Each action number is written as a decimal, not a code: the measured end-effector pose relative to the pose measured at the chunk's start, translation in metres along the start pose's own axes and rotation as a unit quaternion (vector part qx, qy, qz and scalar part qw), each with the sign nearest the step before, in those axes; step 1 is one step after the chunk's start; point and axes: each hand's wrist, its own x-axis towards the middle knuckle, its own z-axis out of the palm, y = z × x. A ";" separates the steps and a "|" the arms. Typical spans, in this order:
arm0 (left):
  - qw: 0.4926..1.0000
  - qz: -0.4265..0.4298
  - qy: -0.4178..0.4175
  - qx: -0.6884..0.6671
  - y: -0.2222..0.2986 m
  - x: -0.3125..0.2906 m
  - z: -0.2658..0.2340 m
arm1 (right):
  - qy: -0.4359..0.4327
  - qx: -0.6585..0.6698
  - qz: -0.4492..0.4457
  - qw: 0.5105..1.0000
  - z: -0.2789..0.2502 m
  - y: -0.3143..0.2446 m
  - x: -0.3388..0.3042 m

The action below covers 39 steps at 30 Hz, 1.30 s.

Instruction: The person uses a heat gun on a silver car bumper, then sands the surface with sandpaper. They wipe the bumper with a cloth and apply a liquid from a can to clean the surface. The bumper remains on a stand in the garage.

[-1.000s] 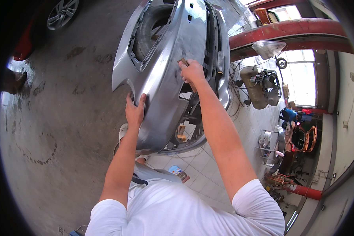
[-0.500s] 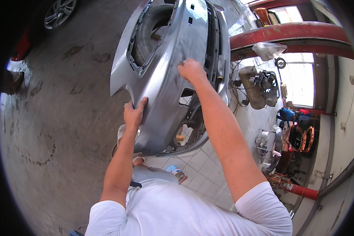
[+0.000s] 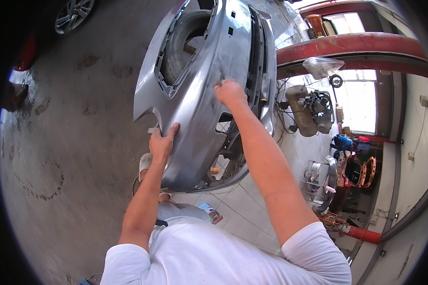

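Observation:
A silver-grey car bumper cover (image 3: 195, 118) stretches away in front of me, with dull, scuffed patches on its painted face. My left hand (image 3: 162, 141) grips its left edge beside a curved cut-out, thumb on the painted face and fingers around the rim. Over the middle of the panel, my right hand (image 3: 231, 93) is closed in a pinch on a small brownish piece (image 3: 218, 84) that looks like folded sandpaper, against the surface. Most of that piece is hidden by the fingers.
A tire (image 3: 178, 50) shows through the bumper's large opening. To the right are a red post (image 3: 356, 45), an air compressor (image 3: 306, 111) and a metal rack (image 3: 318, 180). A small tub (image 3: 208, 209) stands on the tiles near my legs. A car wheel (image 3: 73, 16) is far left.
The view has shifted slightly, so the bumper appears a little lower. Both hands remain at nearly the same places on it.

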 end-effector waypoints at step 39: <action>0.996 0.011 0.029 -0.089 -0.013 0.037 0.006 | -0.033 0.663 0.328 0.672 0.232 0.297 -0.291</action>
